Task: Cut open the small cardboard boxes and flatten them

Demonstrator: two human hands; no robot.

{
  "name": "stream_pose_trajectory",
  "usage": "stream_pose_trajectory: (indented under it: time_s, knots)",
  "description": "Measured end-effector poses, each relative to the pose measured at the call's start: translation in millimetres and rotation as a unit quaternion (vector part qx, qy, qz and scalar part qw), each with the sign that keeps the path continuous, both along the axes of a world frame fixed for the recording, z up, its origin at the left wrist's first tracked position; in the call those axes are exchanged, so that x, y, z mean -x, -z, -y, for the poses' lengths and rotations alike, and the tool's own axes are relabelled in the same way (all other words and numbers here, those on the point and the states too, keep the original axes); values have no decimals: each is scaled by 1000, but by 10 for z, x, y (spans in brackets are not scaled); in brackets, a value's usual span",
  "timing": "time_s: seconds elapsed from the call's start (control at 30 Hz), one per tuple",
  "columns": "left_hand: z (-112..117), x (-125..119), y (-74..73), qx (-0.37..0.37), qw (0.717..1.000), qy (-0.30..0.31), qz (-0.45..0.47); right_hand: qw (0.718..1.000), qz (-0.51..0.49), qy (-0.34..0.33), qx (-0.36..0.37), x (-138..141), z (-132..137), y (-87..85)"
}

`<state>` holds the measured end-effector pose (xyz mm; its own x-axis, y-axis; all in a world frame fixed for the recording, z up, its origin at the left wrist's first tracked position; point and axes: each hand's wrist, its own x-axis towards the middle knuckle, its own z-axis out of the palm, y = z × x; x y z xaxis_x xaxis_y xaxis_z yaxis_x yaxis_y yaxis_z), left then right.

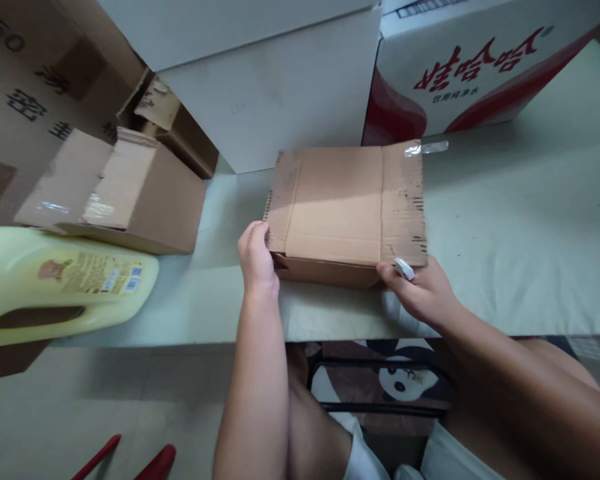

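Note:
A brown cardboard box (pixel 337 200) lies on the pale cloth-covered table in front of me, its top flaps spread out to the sides. A strip of clear tape (pixel 425 148) sticks out from its far right corner. My left hand (pixel 259 257) is closed on the box's near left corner, thumb side against the flap edge. At the near right corner my right hand (pixel 420 287) is closed, its thumb against the box. The same hand holds a small white tool (pixel 405 269); only its end shows past the thumb, so its exact kind is hidden.
Left stand another cardboard box (pixel 173 207) and a pale yellow jug (pixel 130 280) lying on its side. Behind are a big white box (pixel 280 100) and a red-and-white carton (pixel 460 80). The table's near edge runs just before my lap, above a panda-patterned surface (pixel 405 380).

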<state>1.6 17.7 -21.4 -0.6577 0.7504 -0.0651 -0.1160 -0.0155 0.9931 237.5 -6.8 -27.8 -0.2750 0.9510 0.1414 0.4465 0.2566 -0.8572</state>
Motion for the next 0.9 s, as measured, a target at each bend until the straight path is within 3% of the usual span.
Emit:
stream_pose_trajectory:
  time_s: [0.9]
  knots:
    - [25, 26, 15, -3, 1000, -2, 12, 1000, -30, 0, 9, 6, 5, -32]
